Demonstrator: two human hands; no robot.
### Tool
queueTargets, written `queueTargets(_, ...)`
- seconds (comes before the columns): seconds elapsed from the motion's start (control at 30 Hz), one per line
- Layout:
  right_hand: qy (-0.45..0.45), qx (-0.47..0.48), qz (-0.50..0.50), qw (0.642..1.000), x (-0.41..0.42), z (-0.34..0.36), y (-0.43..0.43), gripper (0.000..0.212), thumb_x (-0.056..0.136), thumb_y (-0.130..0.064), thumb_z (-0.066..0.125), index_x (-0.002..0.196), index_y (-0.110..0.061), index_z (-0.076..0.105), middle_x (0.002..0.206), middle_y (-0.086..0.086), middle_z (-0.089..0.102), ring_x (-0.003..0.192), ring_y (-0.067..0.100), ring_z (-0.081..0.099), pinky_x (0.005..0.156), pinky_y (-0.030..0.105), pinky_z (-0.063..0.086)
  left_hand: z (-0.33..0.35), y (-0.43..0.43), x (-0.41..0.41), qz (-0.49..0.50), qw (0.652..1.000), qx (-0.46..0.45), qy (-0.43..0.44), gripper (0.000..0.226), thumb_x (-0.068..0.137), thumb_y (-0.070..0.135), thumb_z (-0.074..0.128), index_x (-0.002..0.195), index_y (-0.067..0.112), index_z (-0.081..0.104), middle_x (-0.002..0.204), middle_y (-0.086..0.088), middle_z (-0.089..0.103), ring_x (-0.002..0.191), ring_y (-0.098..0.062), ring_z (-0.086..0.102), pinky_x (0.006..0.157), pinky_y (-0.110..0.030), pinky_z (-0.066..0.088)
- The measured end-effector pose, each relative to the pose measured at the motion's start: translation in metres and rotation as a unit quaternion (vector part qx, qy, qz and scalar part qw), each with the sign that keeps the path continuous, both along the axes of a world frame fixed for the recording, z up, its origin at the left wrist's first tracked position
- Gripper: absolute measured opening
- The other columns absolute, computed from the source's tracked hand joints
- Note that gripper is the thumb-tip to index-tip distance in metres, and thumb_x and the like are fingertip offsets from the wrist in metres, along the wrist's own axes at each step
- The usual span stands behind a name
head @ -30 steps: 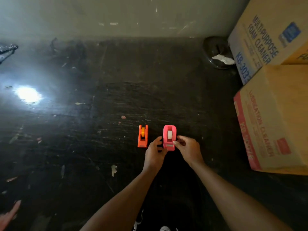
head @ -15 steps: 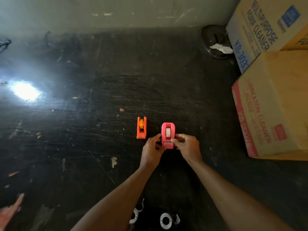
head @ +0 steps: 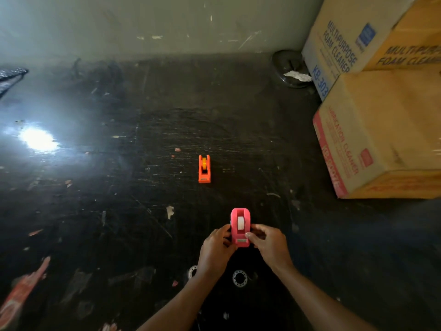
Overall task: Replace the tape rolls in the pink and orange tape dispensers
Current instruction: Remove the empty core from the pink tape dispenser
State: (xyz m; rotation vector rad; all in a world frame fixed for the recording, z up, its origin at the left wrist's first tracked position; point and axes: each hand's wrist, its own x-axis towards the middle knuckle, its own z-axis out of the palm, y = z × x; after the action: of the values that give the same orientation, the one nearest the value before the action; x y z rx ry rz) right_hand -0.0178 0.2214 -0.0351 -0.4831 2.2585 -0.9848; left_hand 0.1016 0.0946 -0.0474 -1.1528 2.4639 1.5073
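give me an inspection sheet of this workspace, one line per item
surface: dark scuffed floor, glare patch at left
job's things: pink dispenser with white roll, held; orange dispenser alone, farther away; two loose tape rolls by the wrists
clutter: paper scraps, round dark object by the wall
grippers: left hand and right hand both grip the pink dispenser
cables: nothing seen
surroundings: wall, stacked cardboard boxes at right

A dim, grainy picture of a dark glossy counter (head: 148,115). A bright white glare spot (head: 38,139) burns out at nine o'clock, with hazy light spreading around it. The pale wall (head: 143,22) at twelve o'clock is softly lit. Cardboard boxes (head: 381,130) at three o'clock bow outward from wide-angle distortion. The lower edge at six o'clock falls into soft, blurred shadow.
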Motion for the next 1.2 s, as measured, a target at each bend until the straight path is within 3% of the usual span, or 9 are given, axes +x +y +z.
queueTargets(0.3, 0.003, -0.002, -0.004, 1.000, 0.016, -0.004, 0.013, 0.029, 0.094, -0.027, 0.071, 0.123, -0.021, 0.072, 0.110, -0.011, 0.075, 0.100, 0.002, 0.069, 0.096, 0.034, 0.058, 0.000, 0.009, 0.015, -0.053, 0.997, -0.060, -0.019, 0.070, 0.095, 0.028, 0.071, 0.157, 0.026, 0.039, 0.136, 0.001, 0.062, 0.110, -0.011, 0.069, 0.095, -0.025, 0.056)
queueTargets(0.43, 0.059, 0.003, 0.009, 0.998, 0.015, -0.004, 0.011, 0.040, 0.091, -0.027, 0.075, 0.130, -0.021, 0.067, 0.119, -0.007, 0.072, 0.104, 0.004, 0.067, 0.095, 0.026, 0.055, -0.003, 0.009, 0.015, -0.061, 0.997, -0.057, 0.002, 0.072, 0.093, 0.034, 0.073, 0.156, 0.035, 0.037, 0.135, 0.009, 0.062, 0.107, -0.005, 0.069, 0.093, -0.026, 0.059)
queueTargets(0.53, 0.106, 0.008, 0.042, 0.993, 0.012, -0.001, 0.007, 0.048, 0.090, -0.026, 0.076, 0.136, -0.021, 0.061, 0.120, -0.006, 0.066, 0.104, 0.006, 0.065, 0.092, 0.025, 0.054, -0.002, 0.009, 0.016, -0.057, 0.996, -0.061, 0.008, 0.068, 0.092, 0.041, 0.073, 0.152, 0.038, 0.039, 0.134, 0.007, 0.064, 0.108, -0.006, 0.068, 0.093, -0.029, 0.059)
queueTargets(0.77, 0.138, 0.026, 0.160, 0.977, -0.004, 0.006, 0.000, 0.060, 0.091, -0.025, 0.075, 0.146, -0.020, 0.053, 0.114, -0.011, 0.053, 0.100, 0.006, 0.056, 0.088, 0.021, 0.047, 0.000, 0.011, 0.015, -0.052, 0.996, -0.066, 0.002, 0.073, 0.094, 0.033, 0.072, 0.156, 0.034, 0.036, 0.135, 0.000, 0.063, 0.112, -0.015, 0.069, 0.096, -0.033, 0.058)
queueTargets(0.93, 0.158, 0.050, 0.233, 0.958, -0.014, 0.010, -0.009, 0.052, 0.095, -0.031, 0.069, 0.144, -0.019, 0.056, 0.105, -0.006, 0.052, 0.093, 0.009, 0.055, 0.080, 0.021, 0.041, 0.001, 0.011, 0.017, -0.061, 0.995, -0.076, 0.004, 0.073, 0.095, 0.029, 0.072, 0.157, 0.033, 0.035, 0.133, 0.000, 0.063, 0.113, -0.013, 0.066, 0.087, -0.018, 0.048)
queueTargets(1.2, 0.179, 0.058, 0.278, 0.942, -0.017, 0.016, -0.016, 0.037, 0.096, -0.030, 0.066, 0.132, -0.019, 0.063, 0.105, -0.004, 0.053, 0.089, 0.009, 0.054, 0.077, 0.024, 0.044, 0.003, 0.010, 0.016, -0.066, 0.996, -0.056, 0.001, 0.076, 0.094, 0.027, 0.074, 0.158, 0.031, 0.034, 0.133, 0.001, 0.061, 0.112, -0.013, 0.067, 0.095, -0.025, 0.056)
